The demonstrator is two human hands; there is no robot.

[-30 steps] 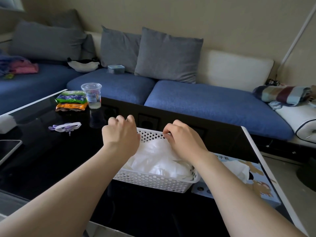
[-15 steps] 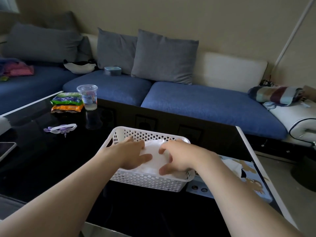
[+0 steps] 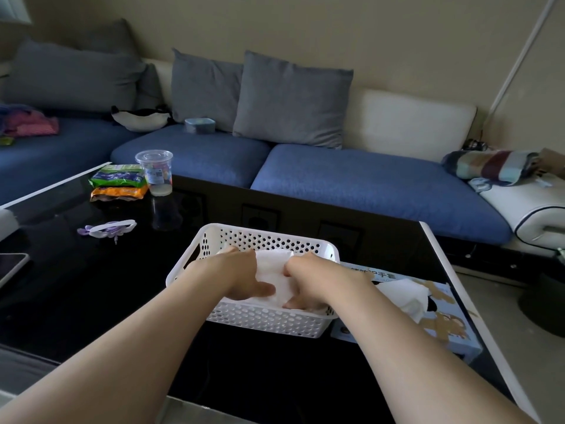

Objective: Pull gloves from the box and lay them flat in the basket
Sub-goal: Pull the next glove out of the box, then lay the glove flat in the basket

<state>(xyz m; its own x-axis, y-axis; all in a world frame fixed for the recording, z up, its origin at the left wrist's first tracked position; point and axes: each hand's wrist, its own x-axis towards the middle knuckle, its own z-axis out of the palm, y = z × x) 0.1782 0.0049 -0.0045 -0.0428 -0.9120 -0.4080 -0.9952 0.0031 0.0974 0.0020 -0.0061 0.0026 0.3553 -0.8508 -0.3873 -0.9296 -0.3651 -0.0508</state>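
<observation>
— Whereabouts of the gloves (image 3: 273,270)?
— In the white basket (image 3: 265,326) on the tabletop (image 3: 76,289), just left of the box (image 3: 454,333).
— And the left grip (image 3: 238,278), the right grip (image 3: 309,280)?
— Spread flat, pressing the gloves.

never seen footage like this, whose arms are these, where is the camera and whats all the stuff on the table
There is no machine here: these are a person's two bare arms, filmed by one wide-angle camera worn on the head, looking forward and down. On the black table stands a white perforated basket. The left hand and right hand lie inside it, fingers fairly flat, pressing on the white gloves; nothing is gripped. Right of the basket lies the blue glove box, with a glove poking out of its top. Farther left are a plastic cup and snack packets. Behind is a blue sofa.
</observation>
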